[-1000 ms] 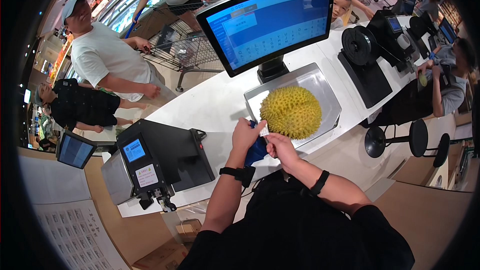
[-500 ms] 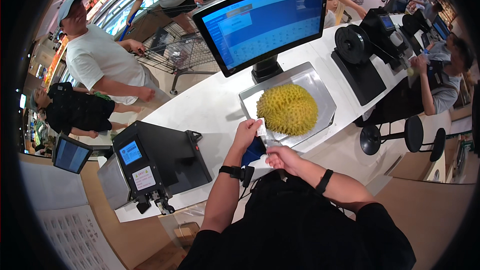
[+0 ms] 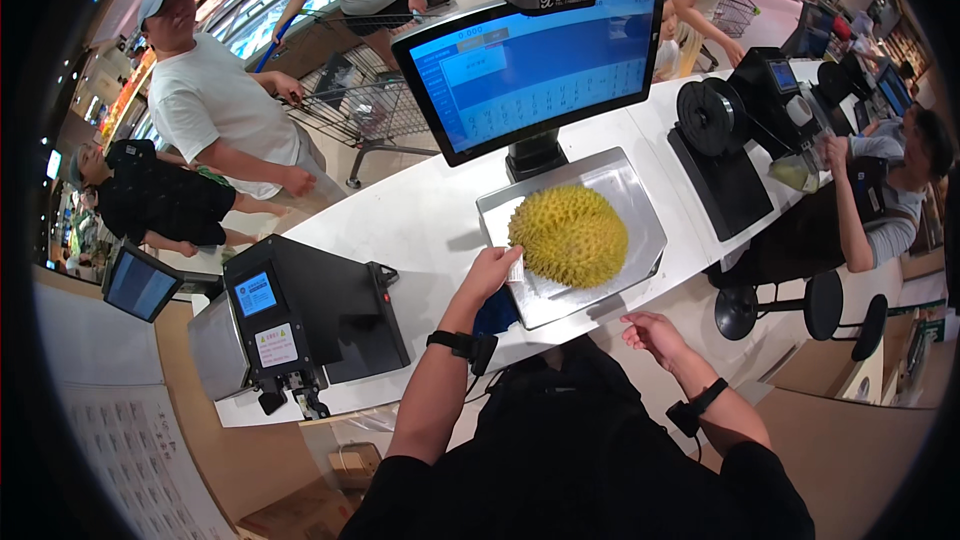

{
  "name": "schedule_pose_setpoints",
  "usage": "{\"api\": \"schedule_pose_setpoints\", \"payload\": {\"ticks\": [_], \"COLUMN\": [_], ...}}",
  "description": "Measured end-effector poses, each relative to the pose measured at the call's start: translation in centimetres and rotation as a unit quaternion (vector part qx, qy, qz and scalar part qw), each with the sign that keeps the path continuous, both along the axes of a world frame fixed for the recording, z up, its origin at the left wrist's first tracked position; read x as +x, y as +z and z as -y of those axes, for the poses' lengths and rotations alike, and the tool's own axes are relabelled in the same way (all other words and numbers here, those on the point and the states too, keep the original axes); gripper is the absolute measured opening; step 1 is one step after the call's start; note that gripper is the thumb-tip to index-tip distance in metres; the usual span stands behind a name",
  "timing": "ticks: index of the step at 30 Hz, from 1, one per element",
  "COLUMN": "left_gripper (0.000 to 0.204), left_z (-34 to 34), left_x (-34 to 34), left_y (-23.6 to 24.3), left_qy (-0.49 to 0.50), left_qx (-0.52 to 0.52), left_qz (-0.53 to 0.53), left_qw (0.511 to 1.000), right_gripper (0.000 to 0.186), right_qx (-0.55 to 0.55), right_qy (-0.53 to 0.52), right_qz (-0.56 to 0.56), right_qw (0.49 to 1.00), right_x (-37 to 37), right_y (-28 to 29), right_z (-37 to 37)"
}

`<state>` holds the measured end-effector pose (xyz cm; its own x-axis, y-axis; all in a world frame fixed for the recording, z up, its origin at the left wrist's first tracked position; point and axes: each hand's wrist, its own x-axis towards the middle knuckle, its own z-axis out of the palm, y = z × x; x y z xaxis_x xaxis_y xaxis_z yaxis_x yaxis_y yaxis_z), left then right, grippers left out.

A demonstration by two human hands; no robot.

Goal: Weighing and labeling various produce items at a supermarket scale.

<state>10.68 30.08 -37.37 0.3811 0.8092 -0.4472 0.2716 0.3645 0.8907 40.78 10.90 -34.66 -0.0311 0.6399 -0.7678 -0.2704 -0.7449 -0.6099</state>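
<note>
A spiky yellow-green durian [image 3: 570, 237] rests on the metal weighing plate [image 3: 640, 230] of a counter scale. At its near left side, my left hand [image 3: 490, 273] pinches a small white label [image 3: 516, 266] between thumb and fingers. The label is close to the fruit's lower left; whether it touches the spikes is hard to tell. My right hand [image 3: 655, 336] hangs past the counter's near edge, to the lower right of the plate. Its fingers are loosely bent and apart, with nothing visible in them.
Behind the plate stands the scale's screen [image 3: 530, 70]. A black machine with a small display [image 3: 320, 305] sits on the counter at left, another with a reel [image 3: 715, 115] at right. Customers with a shopping cart [image 3: 365, 105] stand beyond the counter; a co-worker [image 3: 865, 190] sits at right.
My right hand has moved away from beside my left hand, rightward and off the counter edge. My left hand stays by the durian with the label, now nearer its lower left side.
</note>
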Motion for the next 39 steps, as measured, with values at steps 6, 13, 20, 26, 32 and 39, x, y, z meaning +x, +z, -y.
{"api": "schedule_pose_setpoints", "payload": {"ticks": [6, 13, 20, 26, 32, 39], "left_gripper": [0.033, 0.041, 0.045, 0.04, 0.038, 0.041], "left_z": [0.8, 1.5, 1.6, 1.9, 2.6, 0.3], "left_x": [-0.1, 2.7, 5.3, 5.3, 1.1, -4.2], "left_y": [2.0, 5.9, 15.5, 18.9, 20.8, 21.6], "left_qy": [0.003, 0.047, -0.005, -0.033, -0.017, 0.011], "left_qx": [0.025, 0.098, 0.151, 0.201, 0.162, 0.128], "left_qz": [-0.074, -0.199, -0.422, -0.548, -0.638, -0.696], "left_qw": [0.997, 0.974, 0.894, 0.811, 0.752, 0.706], "right_gripper": [0.026, 0.026, 0.024, 0.028, 0.029, 0.03], "right_qx": [0.005, 0.018, 0.02, 0.036, 0.044, 0.028], "right_qy": [0.008, -0.004, -0.024, -0.029, -0.031, -0.045], "right_qz": [-0.003, 0.0, -0.026, -0.048, -0.064, -0.06], "right_qw": [1.0, 1.0, 0.999, 0.998, 0.996, 0.997], "right_x": [3.4, 10.7, 15.0, 16.9, 17.8, 18.1], "right_y": [-1.7, -4.4, -7.3, -10.1, -11.6, -13.9], "right_z": [-0.9, -1.9, -3.9, -4.8, -5.2, -6.2]}}
